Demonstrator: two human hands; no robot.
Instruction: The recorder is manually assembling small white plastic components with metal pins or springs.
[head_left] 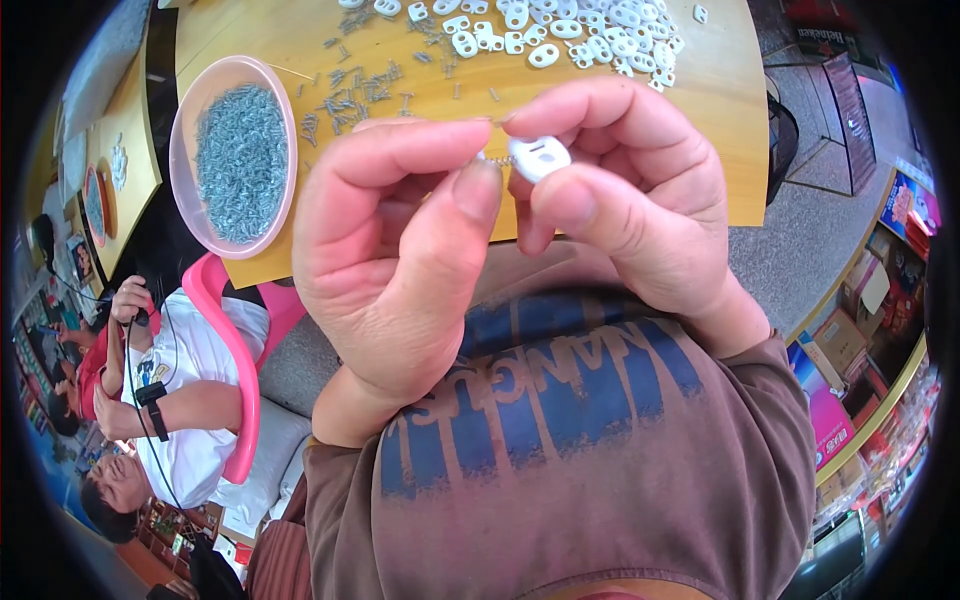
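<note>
My left hand [400,260] is closed in a pinch, with the thumb and forefinger on one end of a small metal screw [497,159]. The screw's threaded shaft points at a white oval plastic piece [541,158] with slots in it. That piece is gripped between the thumb and fingers of my right hand [635,190]. The shaft's tip meets the edge of the plastic piece; whether it is inside cannot be made out. Both hands are raised over the near edge of the wooden table [720,150].
Left of my hands stands a pink bowl [289,175] full of small metal screws. Loose screws [365,90] lie scattered beyond my hands, beside a pile of white plastic pieces [610,35]. A person in a white shirt [190,390] sits at the left on a pink chair [243,420].
</note>
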